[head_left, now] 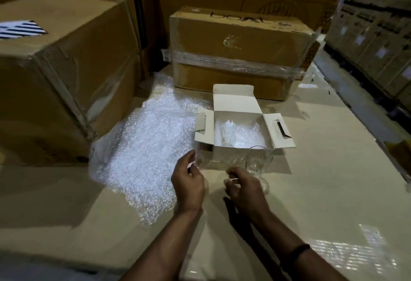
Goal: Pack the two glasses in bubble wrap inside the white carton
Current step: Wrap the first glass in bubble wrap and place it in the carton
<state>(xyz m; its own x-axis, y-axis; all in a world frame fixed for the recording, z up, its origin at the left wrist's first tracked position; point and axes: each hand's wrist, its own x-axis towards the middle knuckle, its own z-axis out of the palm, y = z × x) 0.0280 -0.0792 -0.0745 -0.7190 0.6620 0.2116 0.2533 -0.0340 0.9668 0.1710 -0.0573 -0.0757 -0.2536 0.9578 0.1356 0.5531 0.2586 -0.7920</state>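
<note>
Left grip and right grip sit lower centre, fingers half curled, can't tell if they're pinching anything. Glass stands upright just up-right of the right grip, in front of the white carton.

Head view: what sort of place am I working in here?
Likely a warehouse or stockroom packing spot: large brown shipping cartons crowd the surface, stacked boxes line the right, and a bubble wrap sheet lies beside the open white carton.
</note>
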